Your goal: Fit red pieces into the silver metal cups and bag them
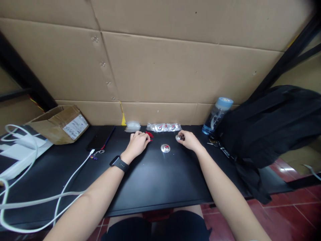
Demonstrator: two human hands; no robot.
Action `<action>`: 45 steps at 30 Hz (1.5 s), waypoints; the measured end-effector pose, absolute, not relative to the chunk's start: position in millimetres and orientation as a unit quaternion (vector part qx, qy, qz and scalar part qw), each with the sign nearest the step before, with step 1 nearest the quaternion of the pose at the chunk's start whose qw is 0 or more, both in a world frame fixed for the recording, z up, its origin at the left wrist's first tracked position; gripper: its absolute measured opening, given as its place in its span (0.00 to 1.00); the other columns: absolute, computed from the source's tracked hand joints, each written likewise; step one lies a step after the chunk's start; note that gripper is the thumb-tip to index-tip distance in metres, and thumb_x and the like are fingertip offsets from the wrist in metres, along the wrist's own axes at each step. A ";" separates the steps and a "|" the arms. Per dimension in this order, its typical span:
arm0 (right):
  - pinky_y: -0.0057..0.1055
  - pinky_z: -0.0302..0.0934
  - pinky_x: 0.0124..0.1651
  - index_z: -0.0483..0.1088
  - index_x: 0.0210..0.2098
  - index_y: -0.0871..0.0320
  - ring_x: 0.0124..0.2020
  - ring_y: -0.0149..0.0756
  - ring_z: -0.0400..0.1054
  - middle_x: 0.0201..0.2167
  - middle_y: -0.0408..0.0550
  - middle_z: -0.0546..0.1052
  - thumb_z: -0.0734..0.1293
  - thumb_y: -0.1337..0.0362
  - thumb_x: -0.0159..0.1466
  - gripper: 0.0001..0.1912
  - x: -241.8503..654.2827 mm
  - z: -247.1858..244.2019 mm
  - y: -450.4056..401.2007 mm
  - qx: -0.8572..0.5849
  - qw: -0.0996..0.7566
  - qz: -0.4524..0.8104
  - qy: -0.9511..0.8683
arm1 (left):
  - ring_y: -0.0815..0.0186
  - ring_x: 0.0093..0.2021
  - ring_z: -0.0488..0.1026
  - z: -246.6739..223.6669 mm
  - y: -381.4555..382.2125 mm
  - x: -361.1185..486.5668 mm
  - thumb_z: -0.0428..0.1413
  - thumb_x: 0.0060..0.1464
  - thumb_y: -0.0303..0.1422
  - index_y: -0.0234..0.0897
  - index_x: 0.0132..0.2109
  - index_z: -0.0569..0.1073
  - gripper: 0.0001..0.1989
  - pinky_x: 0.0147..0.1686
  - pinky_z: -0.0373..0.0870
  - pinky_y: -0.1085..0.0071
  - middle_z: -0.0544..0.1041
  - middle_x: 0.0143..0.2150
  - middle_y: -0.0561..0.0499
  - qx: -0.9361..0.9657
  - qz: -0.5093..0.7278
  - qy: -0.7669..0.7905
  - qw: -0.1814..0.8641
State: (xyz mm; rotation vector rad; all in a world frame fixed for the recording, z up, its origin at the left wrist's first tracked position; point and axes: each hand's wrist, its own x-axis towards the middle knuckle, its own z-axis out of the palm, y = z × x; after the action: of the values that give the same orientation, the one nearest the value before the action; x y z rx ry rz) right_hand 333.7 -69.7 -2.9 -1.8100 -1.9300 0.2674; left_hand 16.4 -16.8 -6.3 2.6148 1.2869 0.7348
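Note:
My left hand [137, 144], wearing a black watch, rests on the black table with its fingers curled together. A small pile of thin red cords [149, 134] lies right at its fingertips, and one red end sticks out from under them. To the right, my right hand [190, 140] is closed in a pinch on a small round silver metal disc [178, 137]; the dark part by its fingers is too small to make out. Between the hands another round silver disc [165, 148] lies flat, with a red piece at its centre.
Along the cardboard wall lie a clear bag of silver discs [164, 127] and a clear bag of whitish contents [132, 126]. A blue-lidded bottle [217, 115] and black backpack [271, 124] stand right. Left are a cardboard box [59, 125], phone [100, 139] and white cables [72, 177].

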 end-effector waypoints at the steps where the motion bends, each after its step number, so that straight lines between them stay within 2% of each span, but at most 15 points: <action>1: 0.31 0.61 0.39 0.75 0.41 0.54 0.36 0.38 0.72 0.36 0.48 0.79 0.73 0.67 0.58 0.11 333.4 -2.0 -70.4 -0.667 0.237 0.095 -0.700 | 0.53 0.50 0.69 -5.4 -17.9 18.0 0.56 0.64 0.33 0.41 0.39 0.77 0.06 0.49 0.57 0.57 0.81 0.42 0.47 0.867 0.250 0.426 0.075; 5: 0.33 0.62 0.39 0.75 0.41 0.53 0.38 0.40 0.72 0.39 0.48 0.79 0.73 0.65 0.58 0.10 332.8 3.5 -71.7 -0.668 0.255 0.083 -0.694 | 0.54 0.49 0.73 0.8 -23.0 23.2 0.59 0.62 0.33 0.42 0.40 0.78 0.03 0.50 0.57 0.58 0.83 0.41 0.48 0.855 0.278 0.425 0.105; 10: 0.35 0.66 0.42 0.75 0.46 0.55 0.39 0.39 0.72 0.42 0.50 0.79 0.73 0.62 0.59 0.15 312.7 10.9 -75.5 -0.554 0.392 0.137 -0.722 | 0.53 0.50 0.73 11.9 -31.2 26.9 0.59 0.62 0.35 0.44 0.39 0.80 0.05 0.52 0.60 0.56 0.83 0.42 0.49 0.843 0.314 0.421 0.116; 15: 0.36 0.69 0.43 0.74 0.49 0.52 0.44 0.40 0.74 0.48 0.50 0.79 0.73 0.61 0.60 0.17 260.7 15.7 -90.9 -0.459 0.487 0.193 -0.718 | 0.58 0.45 0.75 14.4 -34.9 32.2 0.56 0.63 0.38 0.42 0.40 0.78 0.08 0.49 0.67 0.62 0.81 0.42 0.50 0.828 0.345 0.379 0.227; 17: 0.37 0.70 0.45 0.73 0.50 0.52 0.46 0.41 0.74 0.51 0.51 0.79 0.74 0.61 0.60 0.18 243.1 17.2 -97.5 -0.433 0.505 0.196 -0.720 | 0.58 0.46 0.74 12.5 -36.1 34.8 0.55 0.64 0.38 0.41 0.40 0.77 0.08 0.51 0.68 0.61 0.79 0.43 0.48 0.823 0.361 0.361 0.250; 21: 0.37 0.71 0.46 0.73 0.51 0.51 0.50 0.43 0.74 0.54 0.51 0.78 0.73 0.62 0.61 0.18 228.0 18.8 -104.3 -0.417 0.520 0.188 -0.721 | 0.58 0.50 0.72 10.4 -41.5 39.6 0.53 0.66 0.37 0.40 0.42 0.76 0.09 0.57 0.67 0.59 0.75 0.48 0.46 0.821 0.373 0.328 0.282; 26: 0.38 0.71 0.46 0.73 0.50 0.52 0.49 0.43 0.75 0.52 0.51 0.79 0.75 0.62 0.60 0.19 230.1 18.8 -103.6 -0.412 0.532 0.199 -0.712 | 0.59 0.54 0.71 11.5 -48.3 44.1 0.51 0.67 0.35 0.40 0.42 0.75 0.09 0.60 0.67 0.60 0.72 0.49 0.45 0.801 0.401 0.305 0.322; 34: 0.38 0.71 0.46 0.74 0.49 0.52 0.50 0.43 0.75 0.53 0.52 0.79 0.76 0.59 0.59 0.19 230.3 14.3 -102.2 -0.404 0.552 0.234 -0.691 | 0.59 0.56 0.71 8.0 -48.1 47.5 0.51 0.68 0.40 0.39 0.45 0.76 0.12 0.63 0.65 0.60 0.71 0.52 0.44 0.775 0.419 0.286 0.377; 45: 0.34 0.71 0.42 0.73 0.52 0.54 0.46 0.41 0.76 0.47 0.51 0.80 0.78 0.56 0.58 0.25 229.8 4.3 -98.6 -0.421 0.560 0.222 -0.678 | 0.57 0.55 0.68 15.8 -58.6 48.0 0.51 0.68 0.37 0.41 0.42 0.73 0.08 0.59 0.63 0.58 0.72 0.51 0.47 0.807 0.389 0.348 0.277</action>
State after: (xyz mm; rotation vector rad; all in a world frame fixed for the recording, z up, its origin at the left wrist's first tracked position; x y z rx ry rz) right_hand 229.8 -98.6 4.3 -0.9916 -1.5984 0.5242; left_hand 48.0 -58.6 15.8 2.1673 0.9356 1.0439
